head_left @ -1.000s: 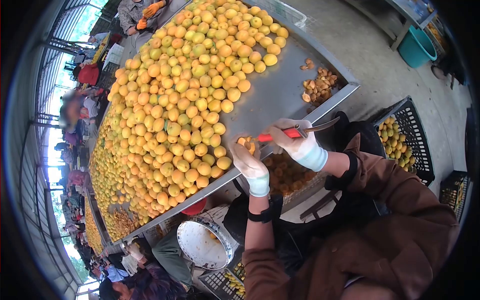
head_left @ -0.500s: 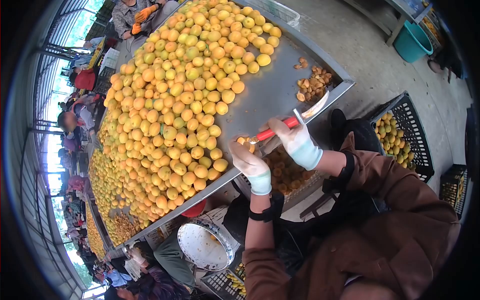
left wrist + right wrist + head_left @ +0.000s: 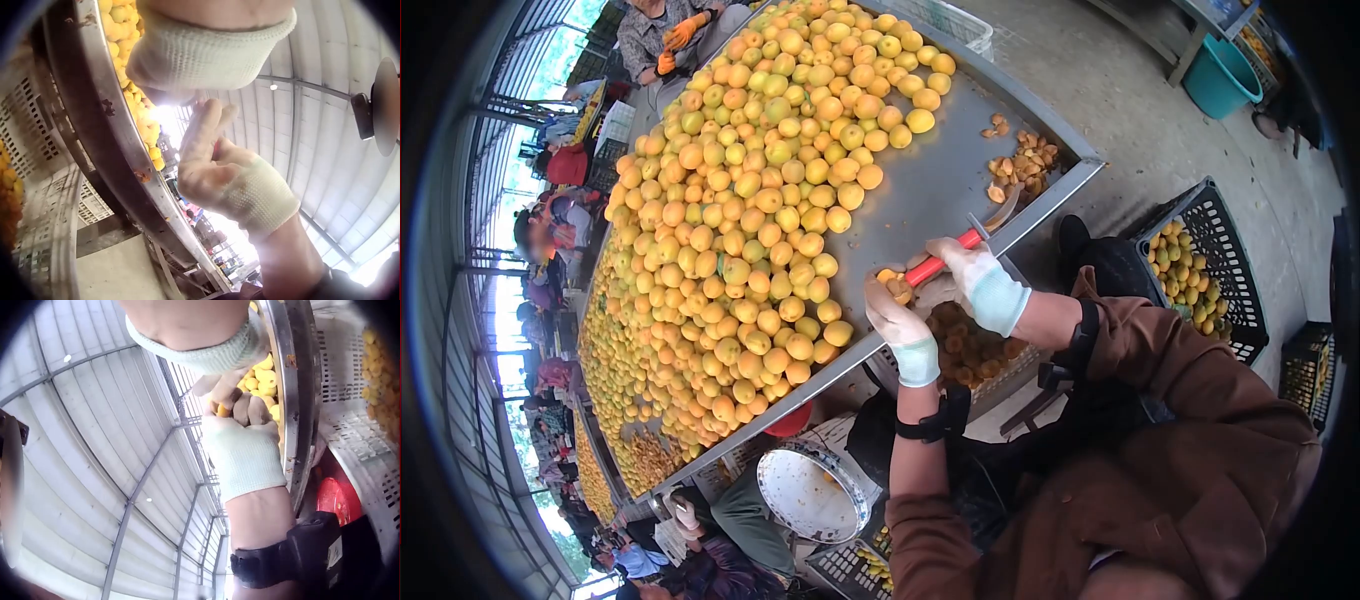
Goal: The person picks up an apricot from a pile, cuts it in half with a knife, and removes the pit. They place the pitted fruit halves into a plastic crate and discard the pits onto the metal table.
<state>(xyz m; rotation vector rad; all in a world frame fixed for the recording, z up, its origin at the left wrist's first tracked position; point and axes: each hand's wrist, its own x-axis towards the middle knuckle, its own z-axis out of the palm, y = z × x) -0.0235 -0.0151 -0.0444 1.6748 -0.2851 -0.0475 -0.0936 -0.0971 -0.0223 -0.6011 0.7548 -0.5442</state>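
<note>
In the head view, my gloved left hand (image 3: 897, 318) holds an orange apricot (image 3: 892, 285) with its flesh cut open, above the table's near edge. My gloved right hand (image 3: 983, 283) grips the red handle of a knife (image 3: 926, 270) with a small crosspiece. The knife's curved blade (image 3: 1003, 208) points away from the fruit, while the handle's other end meets the apricot. In the right wrist view, the left fingers curl round the apricot (image 3: 223, 410). The right hand (image 3: 234, 181) appears in the left wrist view with its fingers bent; the blade is hidden there.
A large heap of apricots (image 3: 740, 230) covers much of the metal table (image 3: 920, 190), which has a raised rim. Pits (image 3: 1025, 160) lie in its right corner. Below the edge sits a crate of apricot pieces (image 3: 970, 340). A white bucket (image 3: 805, 490) and black crate (image 3: 1235, 270) stand nearby.
My right hand has turned the knife, so its blade has swung from pointing right to pointing up and away. The left hand keeps holding the apricot in nearly the same place.
</note>
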